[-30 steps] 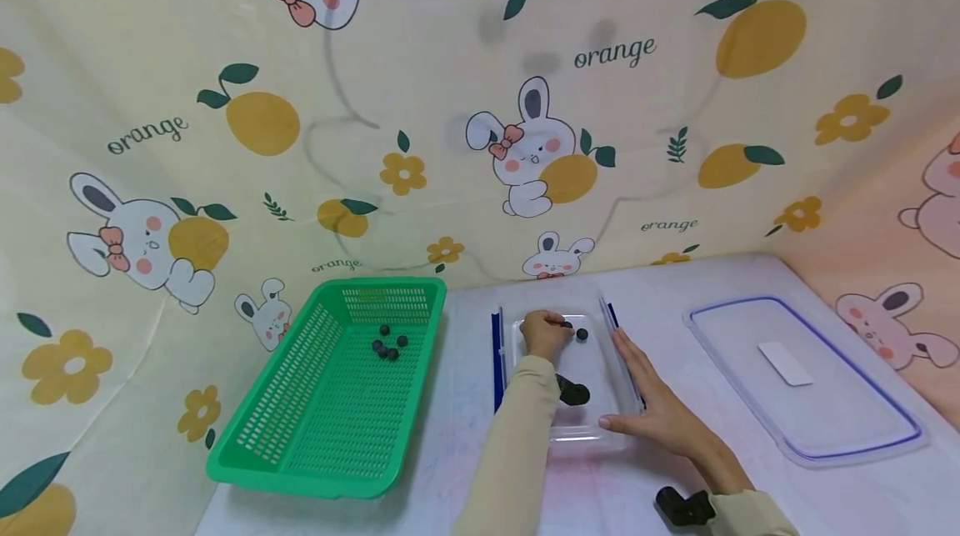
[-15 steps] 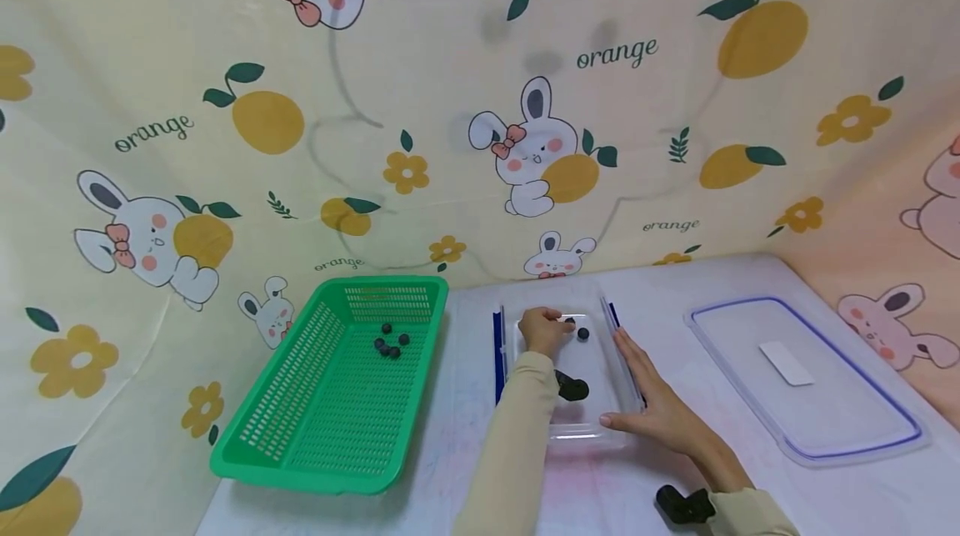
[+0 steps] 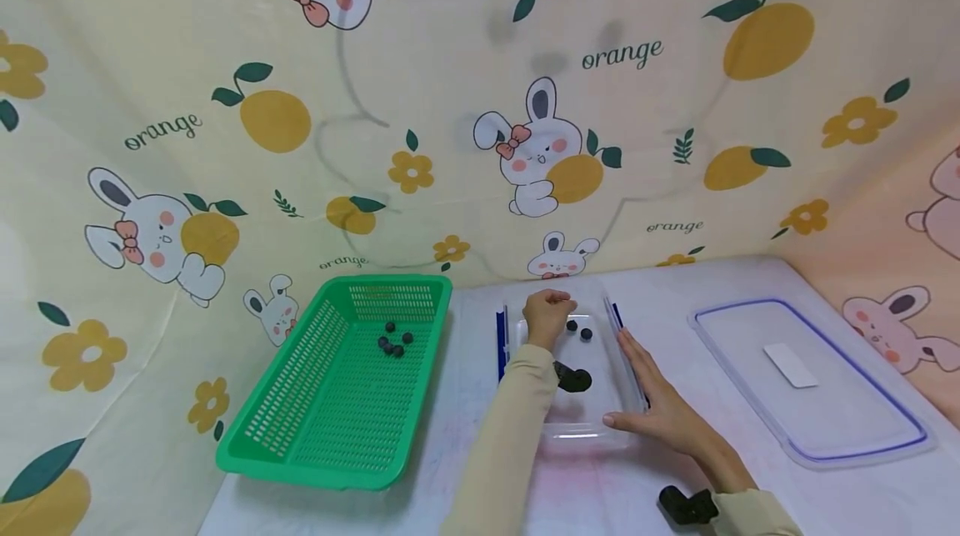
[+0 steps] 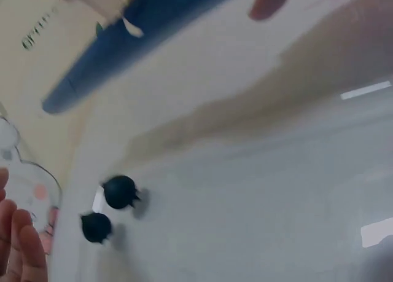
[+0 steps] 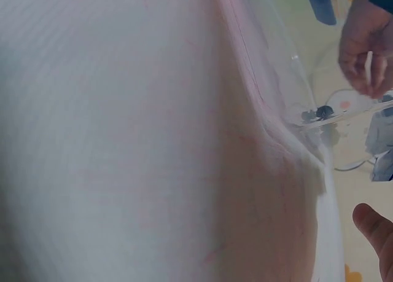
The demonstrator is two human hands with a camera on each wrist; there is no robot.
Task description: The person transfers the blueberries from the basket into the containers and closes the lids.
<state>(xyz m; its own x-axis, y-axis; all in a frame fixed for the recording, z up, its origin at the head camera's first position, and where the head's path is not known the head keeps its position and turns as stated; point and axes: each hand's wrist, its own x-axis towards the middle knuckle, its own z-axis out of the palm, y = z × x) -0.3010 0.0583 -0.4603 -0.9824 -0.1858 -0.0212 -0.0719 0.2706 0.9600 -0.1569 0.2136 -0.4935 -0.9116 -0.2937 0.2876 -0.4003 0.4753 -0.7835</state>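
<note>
My left hand (image 3: 550,318) hovers over the far left part of a clear plastic box (image 3: 588,433) with blue-edged side flaps, its fingers loosely curled and no object visible in them. Two blueberries (image 3: 587,335) lie apart on the box floor, just right of that hand. The left wrist view shows both blueberries (image 4: 120,191) close up, with the left fingers (image 4: 27,251) at the lower left edge. Along the box's right side rests my right hand (image 3: 671,415), fingers straight, thumb stretched toward the near rim. In the right wrist view its thumb (image 5: 374,230) shows; its other fingers are hidden.
A green perforated basket (image 3: 315,469) stands left of the box, several blueberries (image 3: 387,345) lying near its far end. On the right lies a clear lid (image 3: 832,428) with a blue seal. Dark devices are worn on both wrists. A printed cloth (image 3: 450,102) hangs behind.
My left hand has let go of a blueberry on the box floor and risen slightly away from it. My right hand has stayed at the box's side.
</note>
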